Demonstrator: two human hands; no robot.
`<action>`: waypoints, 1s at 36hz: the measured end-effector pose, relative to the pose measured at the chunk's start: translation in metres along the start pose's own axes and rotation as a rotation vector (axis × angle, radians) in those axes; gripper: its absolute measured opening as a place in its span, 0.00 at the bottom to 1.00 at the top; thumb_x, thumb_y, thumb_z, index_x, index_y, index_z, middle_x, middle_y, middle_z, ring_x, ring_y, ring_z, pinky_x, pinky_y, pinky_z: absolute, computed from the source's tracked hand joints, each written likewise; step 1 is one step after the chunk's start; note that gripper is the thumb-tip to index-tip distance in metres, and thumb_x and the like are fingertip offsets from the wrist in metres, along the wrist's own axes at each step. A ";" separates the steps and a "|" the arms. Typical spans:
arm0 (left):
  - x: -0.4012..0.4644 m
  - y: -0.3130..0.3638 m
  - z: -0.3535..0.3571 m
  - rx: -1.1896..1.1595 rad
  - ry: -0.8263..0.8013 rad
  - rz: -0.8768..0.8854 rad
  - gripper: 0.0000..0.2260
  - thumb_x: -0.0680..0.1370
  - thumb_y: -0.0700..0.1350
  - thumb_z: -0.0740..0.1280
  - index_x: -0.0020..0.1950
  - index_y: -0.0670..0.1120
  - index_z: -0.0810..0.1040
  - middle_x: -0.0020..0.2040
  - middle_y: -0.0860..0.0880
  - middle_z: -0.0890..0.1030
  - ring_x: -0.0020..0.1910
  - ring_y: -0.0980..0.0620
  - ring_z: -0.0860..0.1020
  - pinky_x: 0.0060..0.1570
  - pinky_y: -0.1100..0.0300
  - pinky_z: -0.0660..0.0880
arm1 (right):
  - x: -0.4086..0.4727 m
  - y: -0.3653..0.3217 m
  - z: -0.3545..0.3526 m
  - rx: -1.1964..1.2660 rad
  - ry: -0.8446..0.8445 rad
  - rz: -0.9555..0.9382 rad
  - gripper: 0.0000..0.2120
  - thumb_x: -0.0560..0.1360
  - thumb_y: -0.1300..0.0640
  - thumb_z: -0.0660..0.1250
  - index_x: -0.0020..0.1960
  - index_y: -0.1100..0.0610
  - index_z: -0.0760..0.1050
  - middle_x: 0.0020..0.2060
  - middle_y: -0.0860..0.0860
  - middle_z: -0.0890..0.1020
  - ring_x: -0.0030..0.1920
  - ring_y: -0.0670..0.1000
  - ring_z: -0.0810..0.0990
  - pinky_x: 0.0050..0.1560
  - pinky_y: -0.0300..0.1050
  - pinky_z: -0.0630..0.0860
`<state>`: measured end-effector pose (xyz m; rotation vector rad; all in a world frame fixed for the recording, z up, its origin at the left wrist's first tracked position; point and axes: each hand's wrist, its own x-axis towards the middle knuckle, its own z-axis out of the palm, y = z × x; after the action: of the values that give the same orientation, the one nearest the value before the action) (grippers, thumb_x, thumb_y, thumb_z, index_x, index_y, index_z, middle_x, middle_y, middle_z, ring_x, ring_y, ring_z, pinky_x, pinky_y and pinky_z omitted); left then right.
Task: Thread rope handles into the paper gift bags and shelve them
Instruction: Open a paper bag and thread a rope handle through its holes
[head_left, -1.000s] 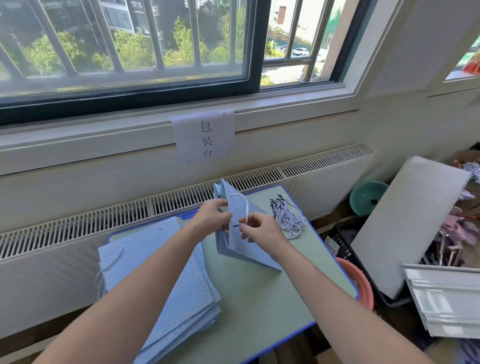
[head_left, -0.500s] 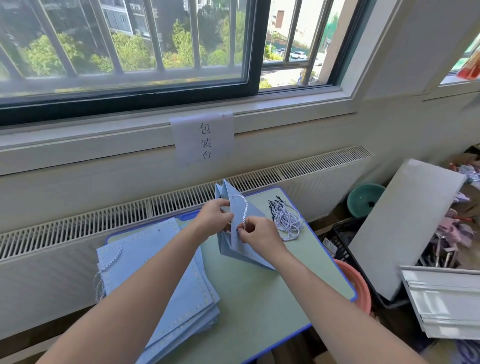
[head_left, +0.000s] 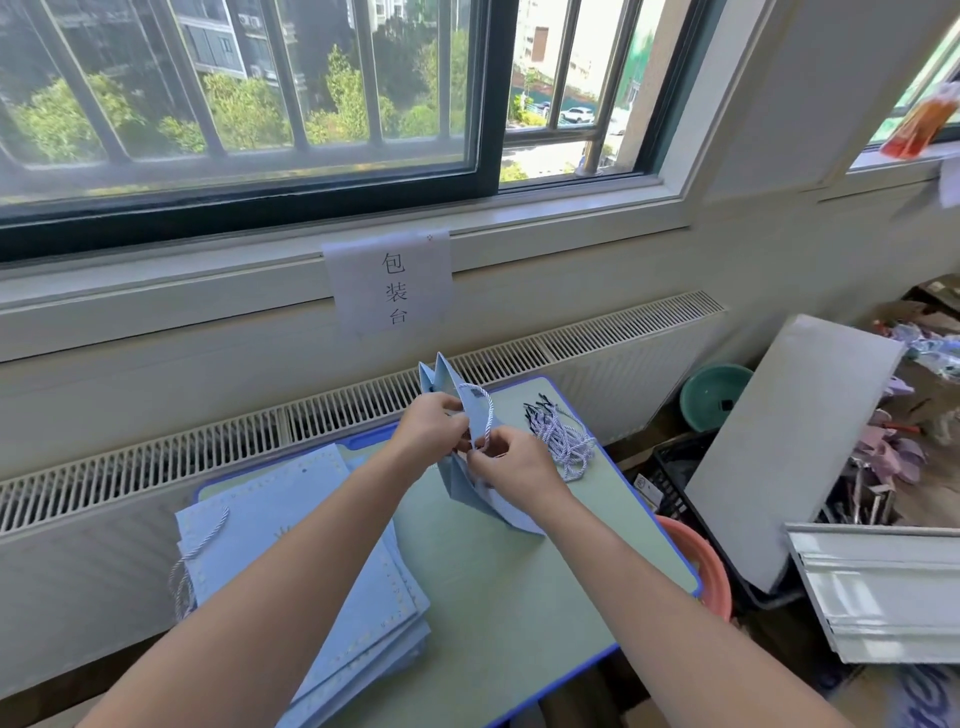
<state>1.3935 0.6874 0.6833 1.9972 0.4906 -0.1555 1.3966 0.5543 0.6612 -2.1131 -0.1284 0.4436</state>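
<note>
In the head view, the person props a pale blue gift bag (head_left: 462, 467) upright near the back of the green counter (head_left: 519, 587) so that its top edge faces the hands, with the bundle of loose rope handles (head_left: 563, 441) lying just beside it on the right within easy reach and a stack of flat bags (head_left: 306, 561) waiting on the left. The left hand (head_left: 431, 428) curls its fingers round the bag's upper edge to steady it, while the right hand (head_left: 511, 460) pinches the lower end of a rope handle (head_left: 485, 415) that arcs over the bag's face, apparently feeding it toward a hole that cannot be made out. Both forearms reach forward and converge on the bag, wrists slightly bent inward.
</note>
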 end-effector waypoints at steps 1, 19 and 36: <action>0.000 0.001 0.001 0.011 -0.019 0.019 0.10 0.76 0.36 0.61 0.48 0.41 0.82 0.38 0.44 0.82 0.36 0.48 0.80 0.36 0.60 0.73 | 0.000 0.002 -0.002 0.026 0.009 0.013 0.09 0.68 0.51 0.71 0.38 0.57 0.78 0.31 0.47 0.79 0.36 0.51 0.77 0.48 0.58 0.80; -0.001 0.001 -0.003 0.547 -0.128 0.021 0.08 0.71 0.35 0.60 0.32 0.41 0.69 0.32 0.44 0.70 0.33 0.47 0.65 0.31 0.59 0.59 | 0.001 0.004 -0.024 0.132 0.060 0.108 0.24 0.69 0.55 0.68 0.63 0.60 0.74 0.44 0.49 0.83 0.44 0.55 0.84 0.53 0.56 0.80; -0.007 0.000 -0.004 0.220 -0.097 0.068 0.20 0.79 0.39 0.61 0.72 0.48 0.68 0.47 0.44 0.81 0.35 0.49 0.83 0.43 0.53 0.82 | 0.002 -0.002 -0.038 0.328 0.036 0.052 0.12 0.75 0.64 0.62 0.54 0.54 0.79 0.45 0.50 0.83 0.43 0.49 0.80 0.41 0.42 0.82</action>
<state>1.3866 0.6892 0.6873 2.2058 0.3551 -0.2721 1.4128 0.5257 0.6809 -1.8039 0.0204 0.4260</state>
